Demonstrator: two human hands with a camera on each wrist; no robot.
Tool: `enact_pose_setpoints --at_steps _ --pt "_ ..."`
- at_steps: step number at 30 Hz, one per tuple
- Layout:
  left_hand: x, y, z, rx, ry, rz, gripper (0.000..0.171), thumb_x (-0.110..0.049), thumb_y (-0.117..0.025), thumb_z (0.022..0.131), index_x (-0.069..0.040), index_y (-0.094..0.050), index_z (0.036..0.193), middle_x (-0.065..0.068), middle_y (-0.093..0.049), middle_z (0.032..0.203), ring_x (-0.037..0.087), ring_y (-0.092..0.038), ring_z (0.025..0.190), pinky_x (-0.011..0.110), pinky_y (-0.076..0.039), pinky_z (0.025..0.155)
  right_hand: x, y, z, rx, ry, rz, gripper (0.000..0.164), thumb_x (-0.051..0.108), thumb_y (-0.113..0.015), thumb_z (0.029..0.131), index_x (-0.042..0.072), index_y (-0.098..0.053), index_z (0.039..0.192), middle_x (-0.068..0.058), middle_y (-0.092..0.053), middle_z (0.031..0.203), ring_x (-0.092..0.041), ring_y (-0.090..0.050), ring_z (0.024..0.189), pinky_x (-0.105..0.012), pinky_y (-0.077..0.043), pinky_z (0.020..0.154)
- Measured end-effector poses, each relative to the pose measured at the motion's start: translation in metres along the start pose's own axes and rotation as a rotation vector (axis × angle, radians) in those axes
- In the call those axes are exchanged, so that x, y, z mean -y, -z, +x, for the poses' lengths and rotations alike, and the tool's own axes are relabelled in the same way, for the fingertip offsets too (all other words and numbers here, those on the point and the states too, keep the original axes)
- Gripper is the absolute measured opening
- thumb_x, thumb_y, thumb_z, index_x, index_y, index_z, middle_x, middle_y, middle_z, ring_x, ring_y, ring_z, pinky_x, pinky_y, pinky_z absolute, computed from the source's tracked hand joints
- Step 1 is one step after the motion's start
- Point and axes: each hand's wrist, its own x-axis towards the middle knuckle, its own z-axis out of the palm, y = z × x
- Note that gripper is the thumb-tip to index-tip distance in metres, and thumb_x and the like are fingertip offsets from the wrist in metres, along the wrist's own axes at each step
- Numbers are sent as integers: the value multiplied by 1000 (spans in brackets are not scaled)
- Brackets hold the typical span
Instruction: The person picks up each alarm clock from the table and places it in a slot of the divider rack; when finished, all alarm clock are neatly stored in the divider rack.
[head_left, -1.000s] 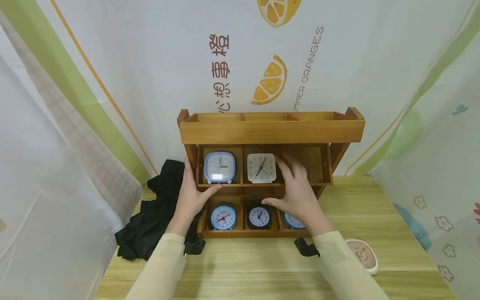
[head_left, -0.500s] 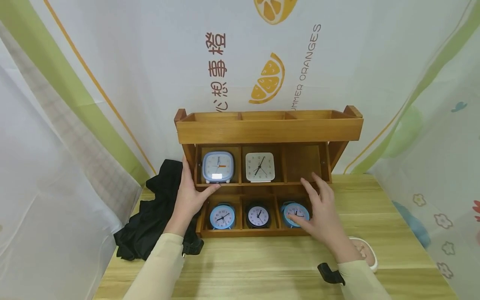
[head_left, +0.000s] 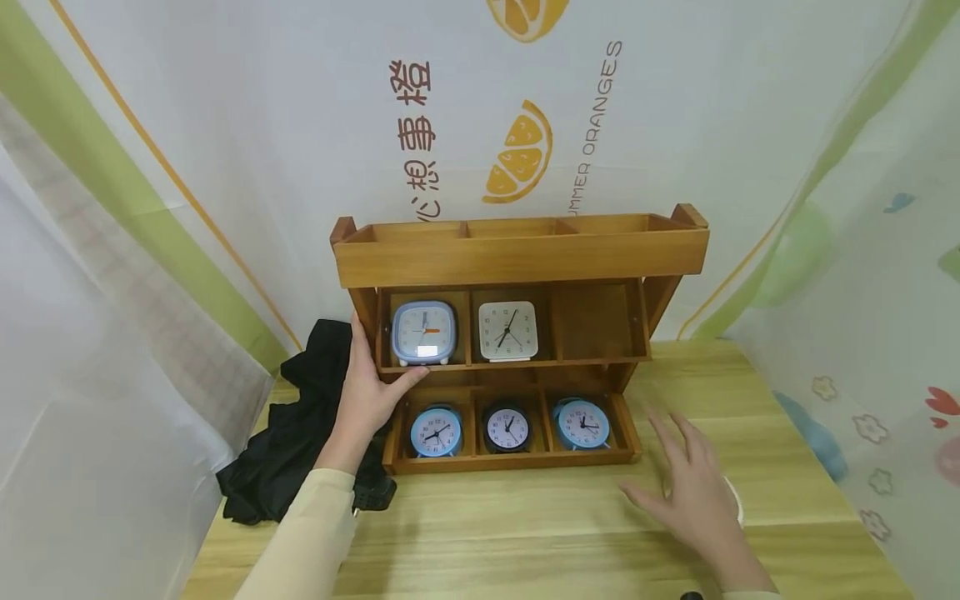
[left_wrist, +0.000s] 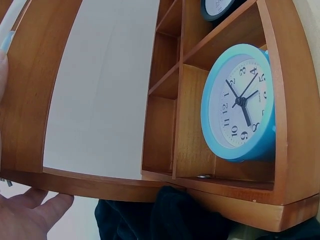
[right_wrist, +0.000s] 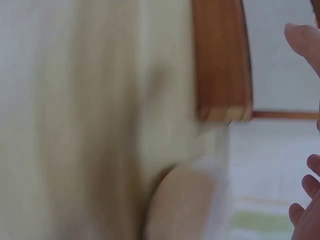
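Observation:
A tiered wooden shelf (head_left: pixel 517 257) stands on the table. My left hand (head_left: pixel 367 402) grips the left side of its middle tier, thumb along the front lower edge, fingers behind the side post. In that tier sit a blue-rimmed alarm clock (head_left: pixel 423 332) at left and a square white clock (head_left: pixel 508 330) in the middle compartment; the right one is bare. My right hand (head_left: pixel 693 496) holds nothing, fingers spread, right of the shelf over a rounded, white-rimmed brown thing (right_wrist: pixel 182 202), mostly hidden in the head view and blurred in the right wrist view.
The bottom tier holds two round blue clocks (head_left: pixel 437 431) (head_left: pixel 582 423) with a black one (head_left: pixel 507 429) between them. A crumpled black cloth (head_left: pixel 300 450) lies left of the shelf. Printed curtains (head_left: pixel 247 125) surround the wooden table (head_left: pixel 525 533).
My right hand has left the square white clock and moved right and toward me, over the rounded brown thing. The left hand keeps its hold on the shelf. The head view has shifted slightly.

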Motion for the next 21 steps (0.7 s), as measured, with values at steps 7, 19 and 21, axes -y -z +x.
enact_pose_setpoints --at_steps 7,19,21 --pt "2 0 2 -1 -18 -7 133 -48 -86 85 -30 18 165 0 7 175 29 -7 161 59 -22 124 -34 4 -32 15 -105 -1 107 47 -96 65 4 -49 151 -35 -39 151 -64 -38 127 -80 -28 99" --pt "2 1 -1 -7 -16 -7 133 -49 -86 85 -30 17 166 6 5 176 30 -7 160 60 -23 123 -59 14 -62 137 -272 -12 119 52 -97 64 4 -40 157 -40 -37 147 -63 -38 124 -81 -33 90" --pt "2 1 -1 -7 -21 -9 132 -49 -86 85 -30 17 165 6 6 176 30 -7 160 60 -23 123 -59 14 -62 158 -285 -9 119 53 -96 66 3 -39 158 -40 -36 147 -64 -38 123 -82 -34 88"
